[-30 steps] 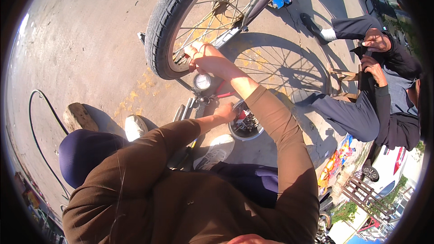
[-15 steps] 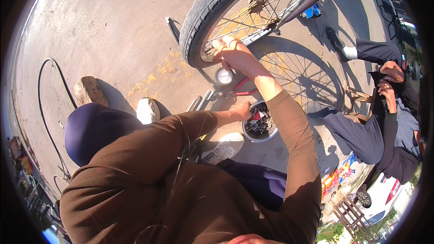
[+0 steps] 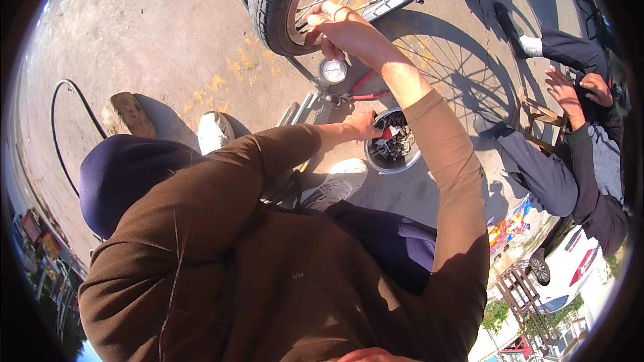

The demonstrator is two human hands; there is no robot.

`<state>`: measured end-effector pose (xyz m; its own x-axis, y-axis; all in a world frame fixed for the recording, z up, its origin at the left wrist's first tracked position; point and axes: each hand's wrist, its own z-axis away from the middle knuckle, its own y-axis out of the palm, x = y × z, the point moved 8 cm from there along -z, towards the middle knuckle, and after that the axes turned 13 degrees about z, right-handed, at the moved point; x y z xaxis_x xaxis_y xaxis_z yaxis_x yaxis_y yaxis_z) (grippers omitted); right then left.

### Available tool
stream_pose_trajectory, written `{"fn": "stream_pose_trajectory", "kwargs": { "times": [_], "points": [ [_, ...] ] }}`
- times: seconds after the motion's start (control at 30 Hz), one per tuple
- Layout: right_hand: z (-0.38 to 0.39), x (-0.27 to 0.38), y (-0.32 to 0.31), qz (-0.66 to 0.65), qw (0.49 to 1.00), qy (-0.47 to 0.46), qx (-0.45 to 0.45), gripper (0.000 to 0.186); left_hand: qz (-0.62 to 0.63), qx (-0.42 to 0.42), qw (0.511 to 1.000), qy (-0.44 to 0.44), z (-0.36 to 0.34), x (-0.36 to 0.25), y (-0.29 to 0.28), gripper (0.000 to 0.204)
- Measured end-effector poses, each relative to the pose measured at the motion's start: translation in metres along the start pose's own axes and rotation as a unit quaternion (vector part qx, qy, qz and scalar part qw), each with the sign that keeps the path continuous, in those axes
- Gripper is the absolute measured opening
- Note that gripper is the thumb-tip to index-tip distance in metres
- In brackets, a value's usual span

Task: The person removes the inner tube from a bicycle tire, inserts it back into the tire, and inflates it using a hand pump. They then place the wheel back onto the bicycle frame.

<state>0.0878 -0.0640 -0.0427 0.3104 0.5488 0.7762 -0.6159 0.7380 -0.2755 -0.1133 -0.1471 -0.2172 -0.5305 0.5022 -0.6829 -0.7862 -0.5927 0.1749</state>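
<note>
A bicycle wheel (image 3: pixel 276 10) with a knobby black tire and thin spokes stands at the top. My right hand (image 3: pixel 342 32) is at its rim, thumb and fingers pinched together; whatever they hold is too small to make out. Just below that hand is a round white-faced pressure gauge (image 3: pixel 333 71) on a metal foot pump (image 3: pixel 307 108). My left hand (image 3: pixel 362 125) is closed beside the rim of a bucket (image 3: pixel 396 169); its fingers are partly hidden. Small dark metal parts (image 3: pixel 400 145) and a red item fill the bucket. Red-handled pliers (image 3: pixel 368 96) lie between my hands.
A wooden block (image 3: pixel 127 115) and a curved black hose (image 3: pixel 55 127) lie on the concrete at left. Another person (image 3: pixel 577 134) sits at right near a wooden stool (image 3: pixel 542 115). My shoes (image 3: pixel 339 184) are close to the bucket. A white car is parked behind.
The view has shifted, so the wheel sits higher and farther left. My right hand stays at the rim, its fingers slightly rearranged. The seated person's hands have moved apart.
</note>
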Motion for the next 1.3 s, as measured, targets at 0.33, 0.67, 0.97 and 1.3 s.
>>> {"fn": "stream_pose_trajectory", "kwargs": {
  "times": [0.33, 0.67, 0.97, 1.3],
  "points": [
    [-0.006, 0.000, 0.006, 0.024, 0.999, -0.024, -0.030, 0.028, -0.227, 0.195, 0.954, 0.000, 0.028, 0.014, -0.048, 0.048],
    [-0.019, -0.030, -0.008, 0.064, 0.988, 0.115, -0.077, 0.030, -0.547, 0.286, 0.652, 0.440, 0.139, 0.058, -0.097, 0.012],
    [-0.031, -0.020, -0.004, 0.118, 0.993, -0.004, -0.032, 0.021, -0.630, 0.321, 0.553, 0.441, 0.127, 0.095, -0.067, 0.002],
    [-0.064, -0.040, 0.010, 0.200, 0.974, -0.092, -0.050, 0.020, -0.643, 0.350, 0.525, 0.435, 0.141, 0.104, -0.095, 0.004]
  ]
}}
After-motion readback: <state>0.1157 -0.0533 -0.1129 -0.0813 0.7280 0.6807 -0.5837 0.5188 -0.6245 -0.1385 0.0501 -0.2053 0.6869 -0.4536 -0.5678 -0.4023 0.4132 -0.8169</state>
